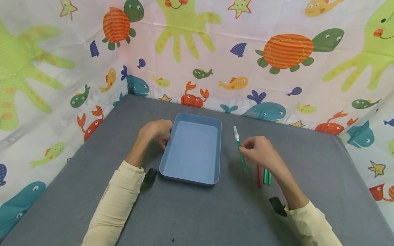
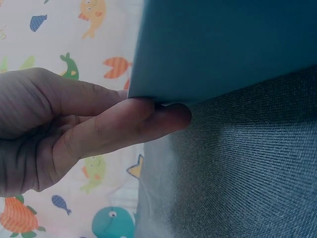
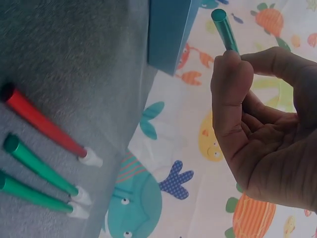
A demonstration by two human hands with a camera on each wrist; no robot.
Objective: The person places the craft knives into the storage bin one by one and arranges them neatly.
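A shallow blue tray (image 1: 194, 150) lies on the grey table. At its left side my left hand (image 1: 157, 131) grips the rim; the left wrist view shows the fingers around the edge of the tray wall (image 2: 213, 44). To the right of the tray, my right hand (image 1: 261, 150) pinches a slim green marker with a white cap (image 1: 242, 162) between thumb and fingertips, cap end pointing away. It is held above the table. Below that hand lie a red marker (image 3: 47, 124) and two green markers (image 3: 39, 166), side by side, white caps showing in the right wrist view.
The grey tabletop (image 1: 191, 215) extends around the tray and markers. A cloth (image 1: 200, 44) printed with sea animals hangs behind and at both sides. A dark wrist camera (image 1: 150, 175) sits at the left cuff, another (image 1: 278, 206) at the right.
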